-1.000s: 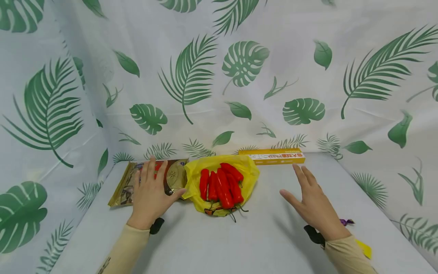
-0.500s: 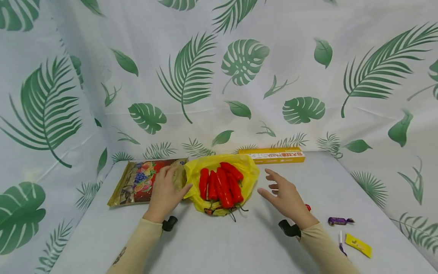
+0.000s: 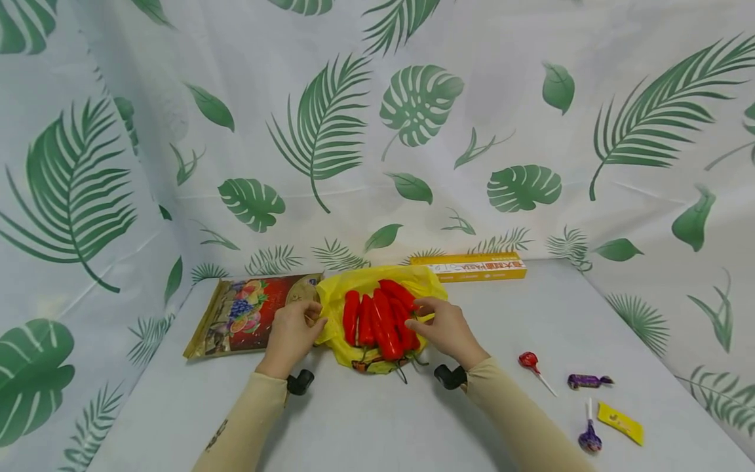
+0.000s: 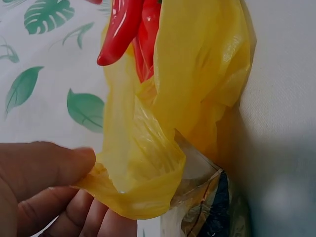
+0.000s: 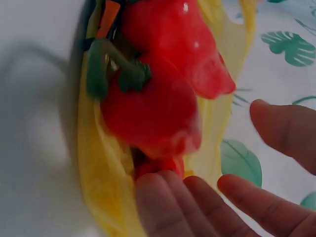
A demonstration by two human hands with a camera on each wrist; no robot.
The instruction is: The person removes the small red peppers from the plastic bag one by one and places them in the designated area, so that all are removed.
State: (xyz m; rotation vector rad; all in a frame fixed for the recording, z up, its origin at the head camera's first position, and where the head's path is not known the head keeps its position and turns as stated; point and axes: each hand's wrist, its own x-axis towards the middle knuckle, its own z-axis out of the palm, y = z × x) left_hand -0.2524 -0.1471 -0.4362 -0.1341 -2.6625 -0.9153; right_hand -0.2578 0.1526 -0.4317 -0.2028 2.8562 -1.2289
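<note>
Several red chili peppers (image 3: 386,328) with green stems lie on a spread yellow plastic bag (image 3: 433,282) at the middle of the table. My left hand (image 3: 291,335) is at the bag's left side. In the left wrist view, its thumb and fingers pinch a fold at the edge of the yellow bag (image 4: 197,69). My right hand (image 3: 449,329) is over the bag's right side, close beside the peppers. The right wrist view has its fingers (image 5: 163,202) extended near a pepper (image 5: 153,108), the thumb apart; whether a fingertip touches is unclear.
A red and gold fruit-printed packet (image 3: 244,314) lies left of the bag, partly behind my left hand. Behind right is a yellow pasta box (image 3: 483,269). Front right lie a red lollipop (image 3: 528,360), a purple lollipop (image 3: 590,441), a purple wrapped candy (image 3: 584,381) and a yellow sachet (image 3: 620,423).
Both hands have come inward to the bag, the right one moving left toward the peppers. My left hand has taken hold of the bag's edge. The sweets at right have come into view.
</note>
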